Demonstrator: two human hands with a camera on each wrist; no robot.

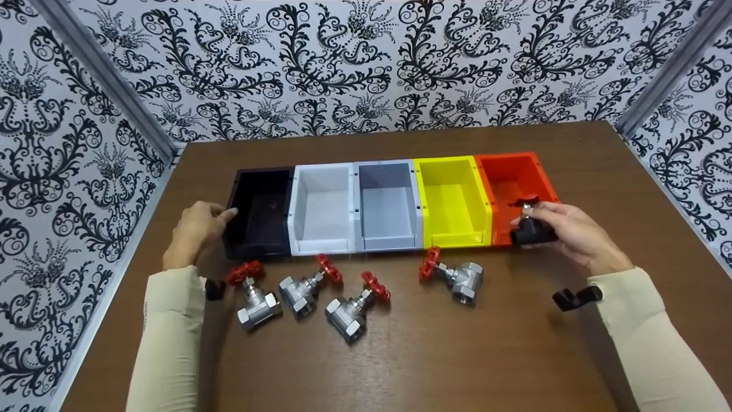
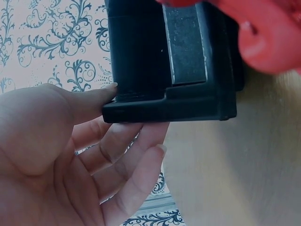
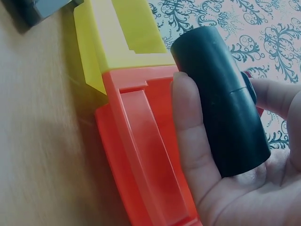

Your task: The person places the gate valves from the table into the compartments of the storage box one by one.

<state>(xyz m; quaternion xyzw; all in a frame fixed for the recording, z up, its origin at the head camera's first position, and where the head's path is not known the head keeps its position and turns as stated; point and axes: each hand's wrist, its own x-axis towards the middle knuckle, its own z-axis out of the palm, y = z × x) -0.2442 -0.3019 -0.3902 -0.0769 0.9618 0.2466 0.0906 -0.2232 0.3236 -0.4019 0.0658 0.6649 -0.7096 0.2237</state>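
Note:
At the left end of the bin row, my left hand (image 1: 197, 229) pinches the side wall of the black bin (image 1: 260, 170). Its thumb (image 2: 96, 100) hooks over the rim and the fingers lie along the outside. My right hand (image 1: 577, 232) holds a black valve (image 3: 225, 103) with a small red handle over the front of the red-orange bin (image 1: 546, 174). In the right wrist view the index finger runs along the valve's black tubular body, and the thumb is partly hidden behind it.
White (image 1: 323, 246), grey (image 1: 389, 243) and yellow (image 1: 457, 239) bins stand between the end ones. In front lie metal valves with red handwheels: one at left (image 1: 257, 309), two beside it (image 1: 300, 292) and one farther right (image 1: 464, 281). Patterned walls (image 1: 366, 68) surround the brown table (image 1: 434, 360).

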